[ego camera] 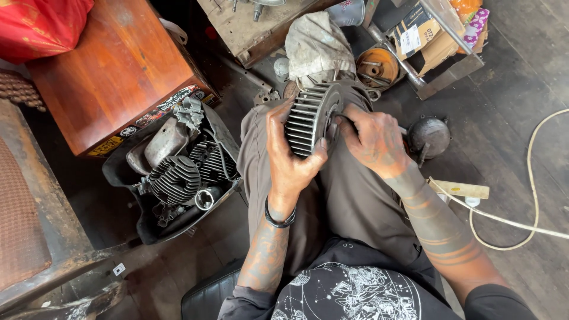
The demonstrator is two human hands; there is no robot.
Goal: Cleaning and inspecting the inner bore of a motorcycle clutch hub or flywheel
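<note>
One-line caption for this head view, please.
Seated person grips a finned metal fan wheel over the lap with left hand and right hand, beside a tray of engine parts.

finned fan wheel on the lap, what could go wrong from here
1. The finned fan wheel rests on the knee, held only by the left hand and right hand; it could slip to the floor.
2. Fingers on thin fins might get nicked.
3. The white cord loops nearby, a possible snag.

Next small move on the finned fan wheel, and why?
Probably rotate the fan wheel slightly with the left hand. That hand cups its finned rim over the lap while the right hand fingers press at its far face, so turning would bring the next section round.
</note>
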